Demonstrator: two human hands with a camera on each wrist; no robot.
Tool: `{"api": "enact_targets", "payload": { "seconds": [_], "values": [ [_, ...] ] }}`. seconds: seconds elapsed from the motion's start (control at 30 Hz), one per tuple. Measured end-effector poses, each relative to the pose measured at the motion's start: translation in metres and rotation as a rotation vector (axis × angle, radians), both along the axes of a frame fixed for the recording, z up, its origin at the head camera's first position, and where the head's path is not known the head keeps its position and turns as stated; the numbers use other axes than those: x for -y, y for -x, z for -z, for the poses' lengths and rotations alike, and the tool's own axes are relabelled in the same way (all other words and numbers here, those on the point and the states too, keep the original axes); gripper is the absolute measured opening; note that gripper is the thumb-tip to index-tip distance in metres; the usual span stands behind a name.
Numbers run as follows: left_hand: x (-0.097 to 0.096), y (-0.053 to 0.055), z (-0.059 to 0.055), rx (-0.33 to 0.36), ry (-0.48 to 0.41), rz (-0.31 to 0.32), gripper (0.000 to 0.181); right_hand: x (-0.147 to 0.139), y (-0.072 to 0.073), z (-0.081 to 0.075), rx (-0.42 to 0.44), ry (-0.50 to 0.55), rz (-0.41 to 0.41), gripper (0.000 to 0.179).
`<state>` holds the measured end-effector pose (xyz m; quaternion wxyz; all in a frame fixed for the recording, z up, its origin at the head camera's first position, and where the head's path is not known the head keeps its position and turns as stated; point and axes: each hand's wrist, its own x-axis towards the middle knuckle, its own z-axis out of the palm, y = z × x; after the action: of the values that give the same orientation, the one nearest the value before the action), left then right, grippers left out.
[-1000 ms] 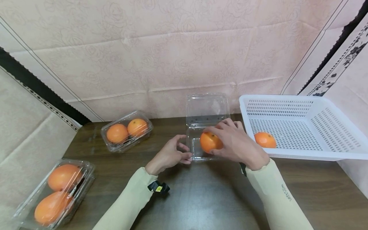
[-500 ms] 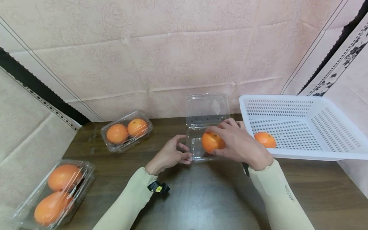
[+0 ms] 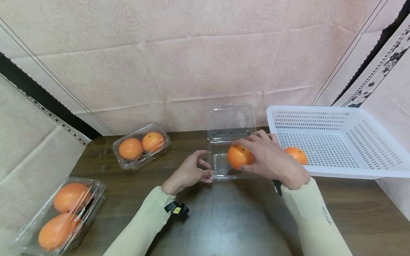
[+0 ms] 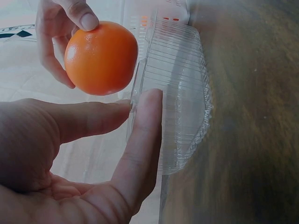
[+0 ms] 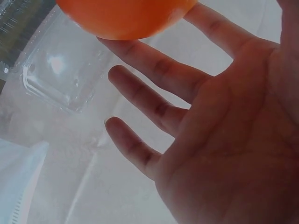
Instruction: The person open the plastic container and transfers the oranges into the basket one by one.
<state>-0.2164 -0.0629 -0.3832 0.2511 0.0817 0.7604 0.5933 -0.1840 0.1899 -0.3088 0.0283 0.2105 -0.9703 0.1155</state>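
Note:
My right hand (image 3: 267,156) grips an orange (image 3: 239,156) with thumb and fingertips, over the base of a hinged clear plastic clamshell box (image 3: 219,165). In the left wrist view, the orange (image 4: 101,58) shows above the box's rim (image 4: 177,88). The raised lid (image 3: 231,122) leans back toward the cloth. At the box's left side, my left hand (image 3: 190,170) pinches the edge between thumb and finger, as the left wrist view shows. The right wrist view has the orange (image 5: 126,16) cut off at the top, the lower fingers of the right hand (image 5: 224,121) spread apart.
A white slotted basket (image 3: 320,170) stands to the right, with one orange (image 3: 296,155) inside. Two closed clamshells, the back one (image 3: 141,146) and the front-left one (image 3: 61,217), hold two oranges each. Patterned cloth (image 3: 179,64) hangs behind the dark wooden table (image 3: 211,220).
My right hand has shifted slightly to the right, carrying the orange across the box base. The left hand and the box have stayed put.

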Motion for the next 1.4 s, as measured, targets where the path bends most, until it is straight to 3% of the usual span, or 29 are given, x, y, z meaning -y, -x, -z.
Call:
{"api": "enact_targets", "payload": {
  "seconds": [1.4],
  "values": [
    [-0.002, 0.0, -0.001, 0.029, -0.011, -0.012, 0.079, -0.018, -0.005, -0.015, -0.013, 0.009, 0.026, 0.061]
  ]
}}
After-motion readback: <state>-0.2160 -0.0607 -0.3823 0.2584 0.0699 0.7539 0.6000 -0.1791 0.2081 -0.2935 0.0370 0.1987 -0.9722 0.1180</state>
